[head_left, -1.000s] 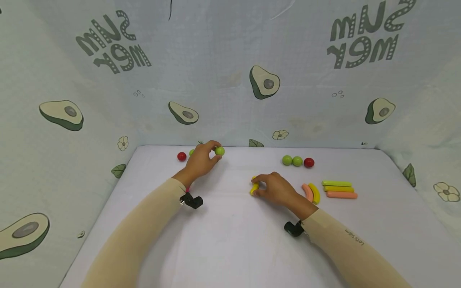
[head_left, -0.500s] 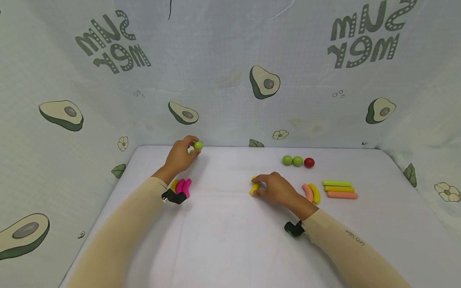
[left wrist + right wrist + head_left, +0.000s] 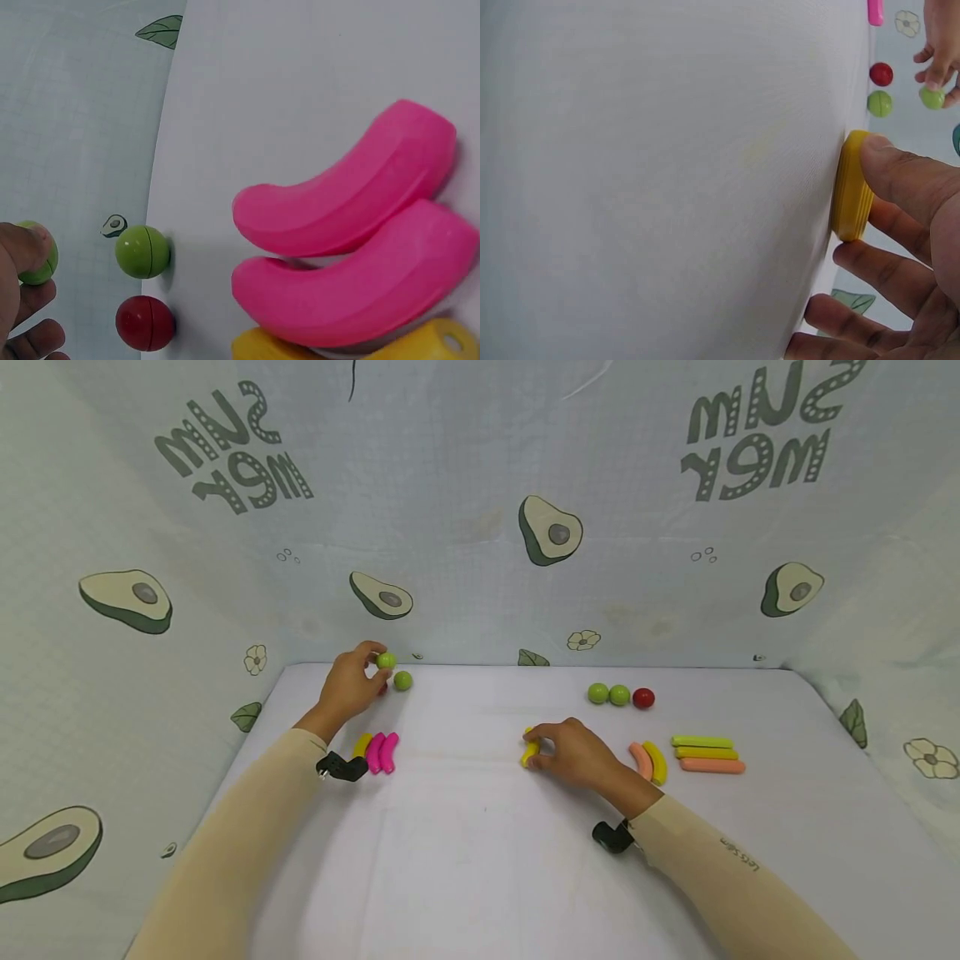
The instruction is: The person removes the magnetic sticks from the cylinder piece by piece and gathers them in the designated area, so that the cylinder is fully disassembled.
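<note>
My left hand (image 3: 345,685) pinches a green ball (image 3: 386,661) between thumb and fingers, raised over the table's far left part. Close below it sit a second green ball (image 3: 402,681) and a red ball (image 3: 145,323), the red one mostly hidden by the hand in the head view. Nearer me lie two pink banana-shaped pieces (image 3: 352,187) beside a yellow one (image 3: 362,745). Around mid-table, my right hand (image 3: 576,755) pinches a yellow banana-shaped piece (image 3: 849,187) by thumb and fingers, low at the tabletop.
Right of centre, two green balls (image 3: 608,694) and a red ball (image 3: 643,698) stand in a row. An orange-pink curved piece (image 3: 641,762) and a yellow one (image 3: 656,763) lie near my right wrist. Three coloured sticks (image 3: 706,754) lie farther right. A printed cloth (image 3: 465,552) hangs behind.
My left hand has carried the green ball leftward, past the resting green ball to above the red one. The pink and yellow curved pieces came into view. My right hand stays still.
</note>
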Tool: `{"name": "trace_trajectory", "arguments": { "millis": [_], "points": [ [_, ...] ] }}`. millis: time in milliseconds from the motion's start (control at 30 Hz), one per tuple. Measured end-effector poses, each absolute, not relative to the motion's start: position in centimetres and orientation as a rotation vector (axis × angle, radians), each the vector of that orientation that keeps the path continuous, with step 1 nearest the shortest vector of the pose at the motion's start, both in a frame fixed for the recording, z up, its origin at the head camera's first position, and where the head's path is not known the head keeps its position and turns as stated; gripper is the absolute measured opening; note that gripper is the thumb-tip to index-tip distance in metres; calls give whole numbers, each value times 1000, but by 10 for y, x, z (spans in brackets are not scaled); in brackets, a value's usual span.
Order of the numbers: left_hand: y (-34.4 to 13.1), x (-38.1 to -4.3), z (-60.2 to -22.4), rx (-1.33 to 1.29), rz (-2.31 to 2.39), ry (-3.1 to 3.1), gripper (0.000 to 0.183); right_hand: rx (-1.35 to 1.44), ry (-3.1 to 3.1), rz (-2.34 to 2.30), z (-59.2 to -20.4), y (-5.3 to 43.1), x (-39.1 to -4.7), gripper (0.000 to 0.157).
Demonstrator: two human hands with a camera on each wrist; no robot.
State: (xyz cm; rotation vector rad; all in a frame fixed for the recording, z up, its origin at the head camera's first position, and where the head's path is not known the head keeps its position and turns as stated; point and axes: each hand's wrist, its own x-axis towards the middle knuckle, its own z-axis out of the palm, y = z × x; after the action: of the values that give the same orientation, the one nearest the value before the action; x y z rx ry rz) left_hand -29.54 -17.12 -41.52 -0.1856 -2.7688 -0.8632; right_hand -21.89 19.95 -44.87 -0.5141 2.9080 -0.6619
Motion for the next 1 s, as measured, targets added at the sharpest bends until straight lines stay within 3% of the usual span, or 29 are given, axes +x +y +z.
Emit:
{"name": "trace_trajectory", "arguments": {
  "millis": [1000],
  "points": [
    [-218,-302,-447,9,-782,-2829,42,-460,2914,-655,-450,198,-218,41]
  ]
}}
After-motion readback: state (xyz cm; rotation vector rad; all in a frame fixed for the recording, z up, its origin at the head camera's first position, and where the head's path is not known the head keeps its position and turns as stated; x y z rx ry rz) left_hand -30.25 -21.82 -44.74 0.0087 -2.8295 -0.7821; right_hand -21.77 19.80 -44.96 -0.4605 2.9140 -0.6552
